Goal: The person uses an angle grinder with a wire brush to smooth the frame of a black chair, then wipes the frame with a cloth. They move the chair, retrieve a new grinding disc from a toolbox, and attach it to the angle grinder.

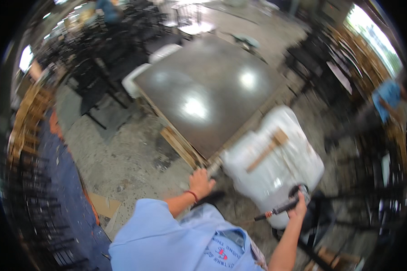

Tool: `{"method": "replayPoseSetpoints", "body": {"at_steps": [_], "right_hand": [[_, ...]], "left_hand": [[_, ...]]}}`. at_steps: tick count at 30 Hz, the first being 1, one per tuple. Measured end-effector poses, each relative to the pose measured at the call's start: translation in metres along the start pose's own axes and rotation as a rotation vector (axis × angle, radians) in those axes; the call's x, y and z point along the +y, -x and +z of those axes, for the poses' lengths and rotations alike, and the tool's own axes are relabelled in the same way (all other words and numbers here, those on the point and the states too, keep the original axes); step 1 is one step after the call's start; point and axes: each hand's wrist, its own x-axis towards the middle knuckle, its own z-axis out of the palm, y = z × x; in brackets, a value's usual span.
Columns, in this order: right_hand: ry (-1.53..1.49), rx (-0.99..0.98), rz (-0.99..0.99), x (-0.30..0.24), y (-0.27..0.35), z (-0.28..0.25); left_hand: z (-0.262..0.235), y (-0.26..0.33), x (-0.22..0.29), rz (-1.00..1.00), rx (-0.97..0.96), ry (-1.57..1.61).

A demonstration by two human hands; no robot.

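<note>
Tabletop [208, 95], one dark glossy square slab with a pale wooden edge, lies just ahead of your left hand [201, 181], whose fingers close on its near corner, so that hand grips the slab's edge. You wear one red band on that wrist, and your light blue sleeve runs back from it toward your chest. Your right hand [298, 208] sits well to the right of the left one and lower, curled shut around one dark tool [278, 210] with an orange and white band near the grip; its shaft points back toward your left. Just above and to the left of your right hand stands one big white plastic container [276, 158], touching or nearly touching the slab's right edge, and one wooden mallet [267, 150] lies on top of it, head away from you and handle slanting toward your left hand. Beyond the slab, far from both hands, two white chair seats [138, 77] show at its far left side. Off to the left of your left hand stands one person in dark blue clothing [61, 180], and far to the right of your right hand one person in a blue shirt [386, 97] bends among stacked dark chairs; motion blur hides the finer detail there.
</note>
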Motion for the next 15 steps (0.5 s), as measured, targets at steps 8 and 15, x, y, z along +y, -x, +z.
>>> {"method": "replayPoseSetpoints", "body": {"at_steps": [8,15], "right_hand": [[0.322,0.237,-0.183,0.019,-0.131,0.09],[0.986,-0.352,-0.441,0.053,-0.09,0.091]], "left_hand": [[0.001,-0.041,0.0,-0.109,-0.255,0.183],[-0.027,-0.038,-0.004,0.012,-0.298,0.487]]}}
